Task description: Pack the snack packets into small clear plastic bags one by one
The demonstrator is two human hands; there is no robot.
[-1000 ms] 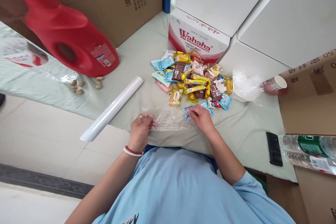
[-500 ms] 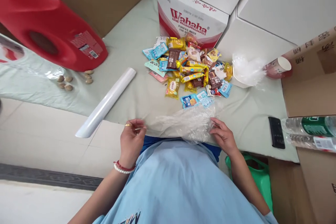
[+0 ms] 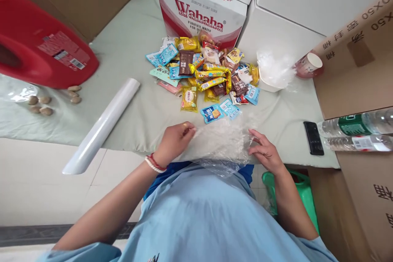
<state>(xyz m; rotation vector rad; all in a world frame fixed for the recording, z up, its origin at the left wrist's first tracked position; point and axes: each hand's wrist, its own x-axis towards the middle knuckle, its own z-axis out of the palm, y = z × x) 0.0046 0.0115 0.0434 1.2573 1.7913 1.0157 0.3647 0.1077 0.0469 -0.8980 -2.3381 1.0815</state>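
Note:
A crumpled sheet of clear plastic film (image 3: 222,143) lies along the table's front edge, close to my body. My left hand (image 3: 175,141) is closed in a pinch on the film's left end, the fingertips partly hidden behind the hand. At the film's right side, my right hand (image 3: 265,151) has its fingers apart and slightly curled, touching the plastic. Just beyond the film sit two blue snack packets (image 3: 219,110). Behind those is a heap of wrapped snacks (image 3: 208,71) in yellow, brown and blue wrappers.
A roll of film (image 3: 102,125) lies left, overhanging the edge. Several nuts (image 3: 46,110) sit near a red jug (image 3: 61,49). A Wahaha carton (image 3: 202,8) stands behind. To the right are a white bowl (image 3: 270,86), paper cup (image 3: 308,65), phone (image 3: 313,138) and plastic bottles (image 3: 356,125).
My left hand has moved right and forward, bringing the left end of the film inward so it bunches. My right hand stays at the right side. The camera view has shifted.

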